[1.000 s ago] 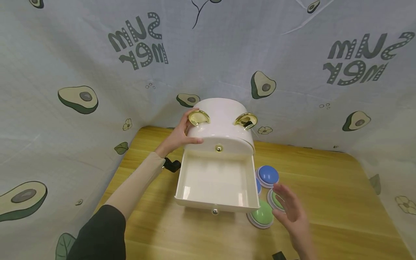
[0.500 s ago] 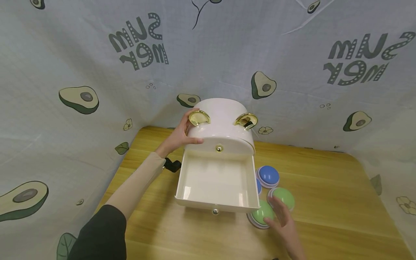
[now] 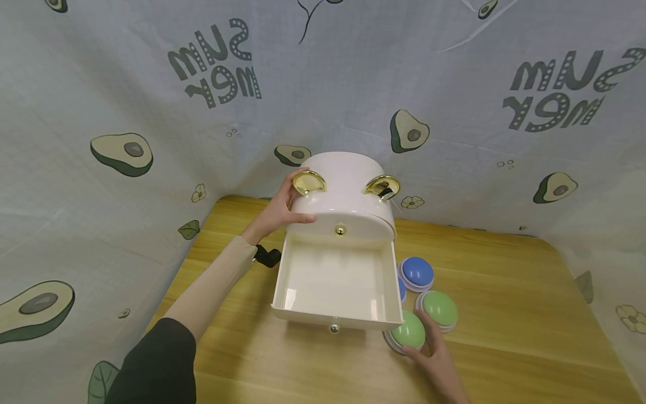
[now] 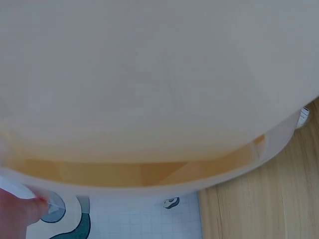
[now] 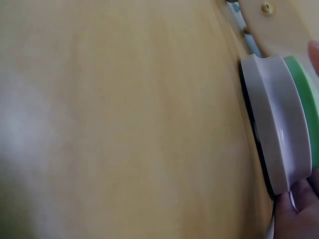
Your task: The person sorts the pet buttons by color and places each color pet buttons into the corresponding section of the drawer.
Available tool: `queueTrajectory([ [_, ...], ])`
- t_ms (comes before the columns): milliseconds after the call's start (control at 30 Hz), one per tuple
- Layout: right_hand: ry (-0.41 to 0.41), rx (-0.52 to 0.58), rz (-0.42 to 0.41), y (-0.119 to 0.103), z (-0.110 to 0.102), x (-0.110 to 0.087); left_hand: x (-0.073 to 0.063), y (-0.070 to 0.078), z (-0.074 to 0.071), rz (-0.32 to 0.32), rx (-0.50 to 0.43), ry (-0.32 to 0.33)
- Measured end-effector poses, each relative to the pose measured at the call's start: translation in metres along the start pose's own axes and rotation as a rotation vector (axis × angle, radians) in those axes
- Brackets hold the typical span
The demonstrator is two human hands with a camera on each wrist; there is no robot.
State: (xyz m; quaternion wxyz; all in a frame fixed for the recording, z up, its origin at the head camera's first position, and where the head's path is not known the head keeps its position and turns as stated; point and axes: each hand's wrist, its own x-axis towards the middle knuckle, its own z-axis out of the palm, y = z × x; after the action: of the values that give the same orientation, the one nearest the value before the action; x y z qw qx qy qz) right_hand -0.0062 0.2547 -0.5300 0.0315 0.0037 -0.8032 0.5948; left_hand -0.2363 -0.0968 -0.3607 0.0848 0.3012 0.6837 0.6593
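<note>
"What's the big stuff, from where you're standing?"

"An avocado-print cloth (image 3: 323, 73) hangs behind a wooden table (image 3: 515, 292). On the table there's a glossy white box (image 3: 345, 191), its drawer (image 3: 337, 280) pulled out toward the person."

"And the hands?"

"The left hand (image 3: 279, 209) grips the box's left side, thumb on the front, fingers wrapped round behind. The right hand (image 3: 437, 358) has thumb and fingers round the rim of the near green dome (image 3: 409, 330), grasping it by its pale base."

"Where's that dome, exactly?"

"Just beside the drawer's front right corner. The far green dome (image 3: 441, 308) sits next to it, a blue dome (image 3: 418, 271) behind that, and a second blue dome (image 3: 401, 289) is half hidden by the drawer."

"Anything smaller?"

"Two gold ears (image 3: 309, 182) on the box, then a little gold knob (image 3: 340, 230) on its front and a shiny drawer knob (image 3: 334, 329)."
</note>
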Motion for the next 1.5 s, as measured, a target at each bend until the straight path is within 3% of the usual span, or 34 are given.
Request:
queueTrajectory([
  [233,-0.002,-0.167,0.079,-0.001,0.001,0.002,0.0,0.001,-0.001,-0.012,0.008,0.004],
  [433,0.022,-0.233,0.096,-0.002,0.003,0.003,0.007,-0.019,-0.006,-0.002,0.011,0.002],
  [700,0.057,-0.261,0.137,-0.005,0.002,0.005,0.008,-0.028,-0.007,0.026,0.01,0.006],
  [933,0.042,-0.166,0.197,-0.01,-0.004,0.004,0.007,-0.029,-0.006,0.02,-0.005,0.01],
  [1033,0.045,-0.12,0.158,-0.013,-0.007,0.003,0.007,-0.029,-0.006,0.018,-0.012,0.012],
  [1300,0.079,-0.011,-0.066,-0.037,-0.019,0.008,0.007,-0.029,-0.007,0.026,0.004,0.021],
  [1500,0.057,0.042,-0.119,-0.063,-0.033,0.016,0.007,-0.029,-0.006,0.016,0.009,0.022],
])
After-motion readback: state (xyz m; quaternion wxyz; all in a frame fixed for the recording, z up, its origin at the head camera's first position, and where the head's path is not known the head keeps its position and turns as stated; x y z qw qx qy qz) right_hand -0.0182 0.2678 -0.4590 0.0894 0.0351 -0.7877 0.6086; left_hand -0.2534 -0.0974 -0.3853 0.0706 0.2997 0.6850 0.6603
